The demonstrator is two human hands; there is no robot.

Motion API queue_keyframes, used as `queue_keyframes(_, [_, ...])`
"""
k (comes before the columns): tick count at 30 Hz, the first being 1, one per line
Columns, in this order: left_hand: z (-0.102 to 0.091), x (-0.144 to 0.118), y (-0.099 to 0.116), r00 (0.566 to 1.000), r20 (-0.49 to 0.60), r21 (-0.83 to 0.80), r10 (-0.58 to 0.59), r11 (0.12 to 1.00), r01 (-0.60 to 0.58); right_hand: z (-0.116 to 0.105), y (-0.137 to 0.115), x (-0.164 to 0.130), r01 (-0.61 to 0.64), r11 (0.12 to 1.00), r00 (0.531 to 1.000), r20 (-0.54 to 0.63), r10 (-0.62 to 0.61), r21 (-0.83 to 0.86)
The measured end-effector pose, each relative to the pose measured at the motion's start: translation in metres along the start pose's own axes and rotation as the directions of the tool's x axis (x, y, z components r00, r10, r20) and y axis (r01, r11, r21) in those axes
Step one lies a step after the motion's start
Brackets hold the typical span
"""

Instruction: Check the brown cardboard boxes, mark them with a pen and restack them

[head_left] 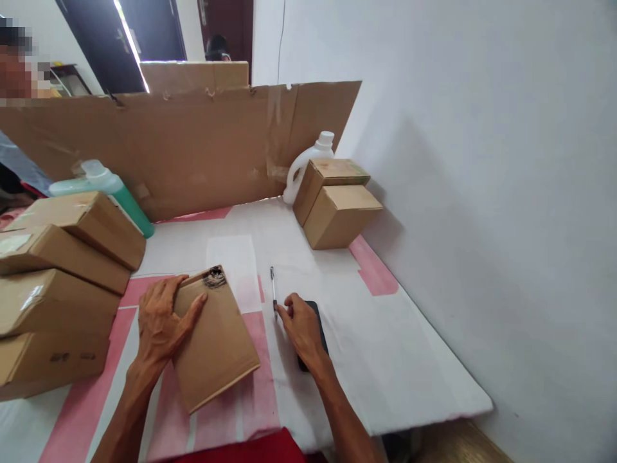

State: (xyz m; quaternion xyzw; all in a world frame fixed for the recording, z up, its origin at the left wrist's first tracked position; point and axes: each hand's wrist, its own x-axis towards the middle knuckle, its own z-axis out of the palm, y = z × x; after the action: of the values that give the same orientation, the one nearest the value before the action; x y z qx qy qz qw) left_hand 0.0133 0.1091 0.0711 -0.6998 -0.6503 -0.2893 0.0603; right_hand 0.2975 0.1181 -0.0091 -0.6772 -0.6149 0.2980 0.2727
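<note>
— On the desk (414, 360), right in front of the person, what has each hand got?

— The left hand (161, 321) lies spread flat on a small cardboard box (216, 337), fingers open and pressing on its upper left corner; it pins the box but does not grip it. The right hand (301, 328) is loosely curled, its fingertips touching the near end of a pen (273, 290). It has not closed on the pen. Its palm rests over a dark phone (319, 321), which shows at both sides of the hand.

— Which way does the pen lie?

— Its long axis runs almost straight away from the person, the far end leaning slightly left. It lies flat on the white cloth, just right of the box and apart from it.

— And the box?

— Flat on its broad face, long axis tilted: the far end, with a dark torn mark, points away and a little left, the near end towards the person and to the right.

— How would you handle this well?

— I'd judge the pen best pinched near the end under the fingertips, then rolled up into the fingers so it doesn't skid on the cloth. The left hand should hold its flat pressure so the box can't turn.

— Anything else about?

— Stacked cartons (58, 283) at the left, a green bottle (116, 193), two boxes (337, 206) and a white jug (308, 164) by the wall.
</note>
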Motion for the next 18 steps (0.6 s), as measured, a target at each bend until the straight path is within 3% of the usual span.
queue_keyframes(5, [0.019, -0.004, 0.002, 0.993, 0.119, -0.066, -0.011, 0.998, 0.019, 0.007, -0.001, 0.01, -0.075, 0.978, 0.994, 0.063, 0.089, -0.192])
queue_keyframes(9, [0.036, -0.009, 0.007, 0.959, 0.281, -0.159, -0.035, 0.984, 0.083, 0.019, -0.01, 0.025, -0.135, 0.97, 0.985, 0.078, 0.153, -0.201])
queue_keyframes(14, [0.045, -0.013, 0.003, 0.946, 0.314, -0.238, -0.082, 0.958, 0.162, 0.019, -0.004, 0.04, -0.185, 0.983, 0.982, 0.048, 0.185, -0.011])
queue_keyframes(18, [0.042, -0.012, 0.002, 0.931, 0.359, -0.27, -0.071, 0.947, 0.177, 0.012, -0.007, 0.043, -0.153, 0.94, 0.988, 0.084, 0.133, 0.304])
